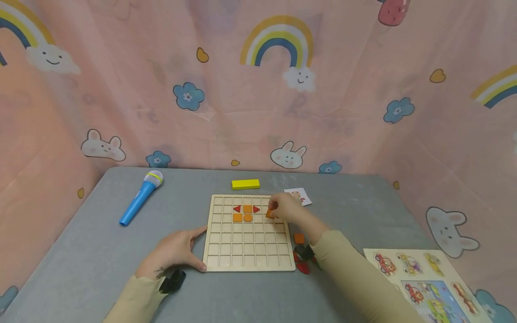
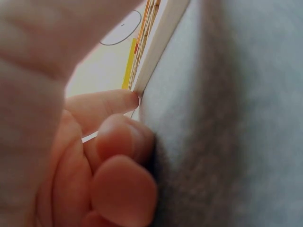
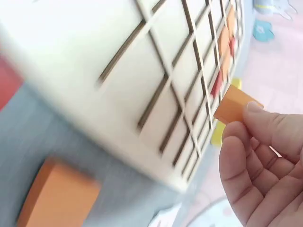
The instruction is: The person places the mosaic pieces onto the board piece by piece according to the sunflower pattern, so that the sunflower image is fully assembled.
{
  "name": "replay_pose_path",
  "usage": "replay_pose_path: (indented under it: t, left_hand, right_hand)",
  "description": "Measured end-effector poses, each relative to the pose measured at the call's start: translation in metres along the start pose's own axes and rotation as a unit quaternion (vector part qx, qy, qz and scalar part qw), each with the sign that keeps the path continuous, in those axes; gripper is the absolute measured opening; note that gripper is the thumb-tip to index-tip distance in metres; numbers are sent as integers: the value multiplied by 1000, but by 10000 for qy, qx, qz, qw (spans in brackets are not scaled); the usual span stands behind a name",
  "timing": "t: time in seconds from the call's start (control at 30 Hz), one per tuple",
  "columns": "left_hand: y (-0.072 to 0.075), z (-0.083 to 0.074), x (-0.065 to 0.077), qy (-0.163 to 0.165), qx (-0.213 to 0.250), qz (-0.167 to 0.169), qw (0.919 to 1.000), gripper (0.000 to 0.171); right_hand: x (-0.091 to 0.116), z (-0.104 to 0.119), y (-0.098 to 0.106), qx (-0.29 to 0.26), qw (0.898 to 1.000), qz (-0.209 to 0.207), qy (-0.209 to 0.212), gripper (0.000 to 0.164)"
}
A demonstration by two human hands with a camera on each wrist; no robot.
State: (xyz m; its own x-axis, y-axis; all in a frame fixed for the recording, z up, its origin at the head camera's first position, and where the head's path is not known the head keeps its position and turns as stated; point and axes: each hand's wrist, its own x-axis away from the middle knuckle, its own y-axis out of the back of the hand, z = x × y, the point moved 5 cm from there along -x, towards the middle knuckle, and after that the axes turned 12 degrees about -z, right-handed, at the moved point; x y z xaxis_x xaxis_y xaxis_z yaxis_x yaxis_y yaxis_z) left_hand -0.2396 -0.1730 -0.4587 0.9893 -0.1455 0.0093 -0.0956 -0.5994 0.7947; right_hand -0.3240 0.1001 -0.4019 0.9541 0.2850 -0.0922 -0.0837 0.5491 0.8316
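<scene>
A wooden grid board (image 1: pixel 250 249) lies flat on the grey table. Toward its far side sit orange square tiles (image 1: pixel 237 217), an orange round tile (image 1: pixel 247 218) and red triangle tiles (image 1: pixel 237 209). My right hand (image 1: pixel 287 207) is over the board's far right part, pinching an orange square tile (image 3: pixel 235 105) between thumb and index finger. At the board's left edge, my left hand (image 1: pixel 175 249) touches the rim with thumb and index fingertip spread apart; in the left wrist view the other fingers (image 2: pixel 124 189) are bent beside it.
Beside the board's right edge lie a loose orange tile (image 1: pixel 299 238) and red pieces (image 1: pixel 302 268), partly behind the right wrist. A yellow block (image 1: pixel 245 184) and a picture card (image 1: pixel 306 197) are beyond the board. A blue microphone (image 1: pixel 139 202) lies left, a picture puzzle board (image 1: pixel 408 274) front right.
</scene>
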Motion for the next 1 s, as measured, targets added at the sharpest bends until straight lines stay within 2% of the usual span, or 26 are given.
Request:
replay_pose_path:
  t: [0.2,0.33,0.53,0.63,0.73,0.87,1.0]
  left_hand:
    - [-2,1,0,-60,-26,-17,10000,114]
    - [-3,2,0,0,-40,-4,10000,115]
    - [-4,2,-1,17,-46,4,10000,115]
    - [-4,2,0,21,-45,4,10000,115]
    - [-4,3,0,60,-34,30,10000,115]
    - [-4,3,-1,113,-29,58,9999,114]
    - [-2,3,-2,140,-65,52,9999,114]
  right_hand:
    - [-16,12,-27,120,9996,187,177,8]
    - [-17,16,-33,223,9991,258,239,6]
    - [-19,15,-39,450,9986,266,-1,3]
    - [-18,14,-41,625,9977,244,53,6]
    - [-15,15,-32,707,9973,97,145,11]
    - [-3,14,0,580,9979,-156,240,19]
    - [14,-3,27,855,9943,-226,587,19]
